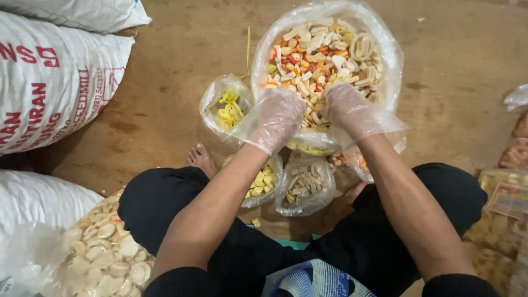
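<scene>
Gloved hands (311, 115) in cracker bag (385, 49)

Big clear plastic bag (379, 41) sits open on the brown floor, mouth rolled wide, upright, centre-top of view. Filled w/ mixed raw crackers (322, 55): white sticks, yellow, orange & red bits, plus a pale ribbed oval piece near the right side. Heap reaches close to the rim. Near edge of bag is pressed down at two spots, left-front & right-front. Bag stands just beyond several smaller clear bags, touching or overlapping the nearest ones; exact contact hard to tell.
</scene>
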